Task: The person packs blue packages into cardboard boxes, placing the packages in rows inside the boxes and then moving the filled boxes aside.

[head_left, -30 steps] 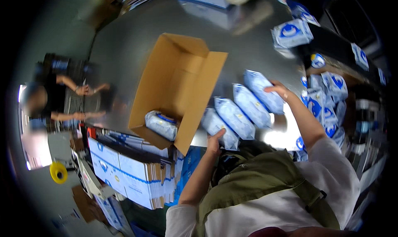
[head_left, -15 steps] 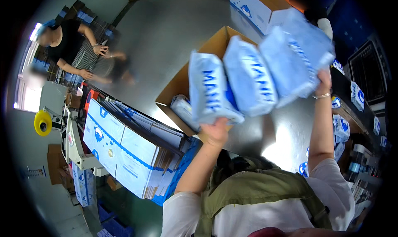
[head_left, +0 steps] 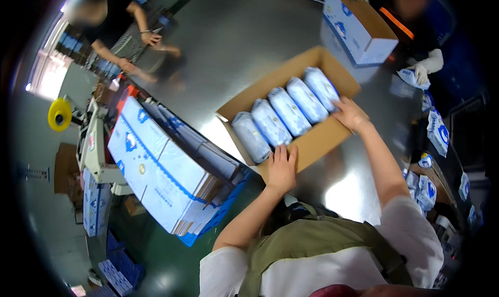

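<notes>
An open cardboard box [head_left: 318, 150] stands at an angle on the metal table in front of me. Packed side by side in it is a row of several white-and-blue soft packs [head_left: 274, 121]. My left hand [head_left: 281, 169] lies over the box's near wall, fingers extended toward the lower ends of the left packs, holding nothing. At the near right corner, my right hand [head_left: 350, 114] reaches over the rim. Its fingers touch the lower end of the rightmost pack [head_left: 321, 89] without wrapping round it; the fingertips are partly hidden.
Flattened printed cartons [head_left: 156, 167] fill a blue crate [head_left: 215, 221] at left. Another open printed box [head_left: 358, 32] stands at the far right, beside a gloved co-worker [head_left: 426, 66] touching a pack. A second person [head_left: 112, 24] works far left. Loose packs [head_left: 437, 133] lie along the right.
The packs that both hands held over the box now lie in it. My hands have let go of them and rest at the near wall. The co-worker's gloved hands have come into view.
</notes>
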Tool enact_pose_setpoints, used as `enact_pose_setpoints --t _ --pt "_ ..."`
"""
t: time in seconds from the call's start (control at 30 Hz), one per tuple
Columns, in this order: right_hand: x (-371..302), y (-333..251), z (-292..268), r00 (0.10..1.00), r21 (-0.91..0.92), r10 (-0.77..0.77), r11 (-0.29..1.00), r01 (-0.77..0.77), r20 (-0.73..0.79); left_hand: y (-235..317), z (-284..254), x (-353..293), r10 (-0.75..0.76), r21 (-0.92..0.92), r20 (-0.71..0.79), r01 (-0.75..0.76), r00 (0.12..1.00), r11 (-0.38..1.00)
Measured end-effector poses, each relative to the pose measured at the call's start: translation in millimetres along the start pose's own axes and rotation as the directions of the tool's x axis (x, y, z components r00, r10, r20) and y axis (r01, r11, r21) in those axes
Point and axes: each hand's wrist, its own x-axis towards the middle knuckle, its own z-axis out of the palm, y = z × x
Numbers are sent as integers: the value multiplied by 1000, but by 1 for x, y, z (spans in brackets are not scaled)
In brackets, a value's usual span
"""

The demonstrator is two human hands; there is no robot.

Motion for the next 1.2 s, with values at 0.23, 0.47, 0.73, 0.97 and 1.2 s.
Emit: enact_pose_setpoints --t 0.23,0.47,0.73,0.97,1.2 --pt "-241 -66 -75 958 552 261 785 -282 119 -80 -89 4 129 53 297 -151 946 987" --pt "-313 97 68 497 946 843 300 -120 -205 -99 -18 42 181 8 -41 -181 983 984" --pt "-105 -74 141 675 786 547 -612 -81 495 -140 -119 -103 -223 -265 -518 93 826 960" --pt "75 -207 146 789 642 141 -674 -366 598 -251 -118 -277 -938 -467 -346 868 -7 166" --pt "130 -395 187 769 745 -243 528 -407 592 -276 -100 -276 -930 -652 -316 755 -187 70"
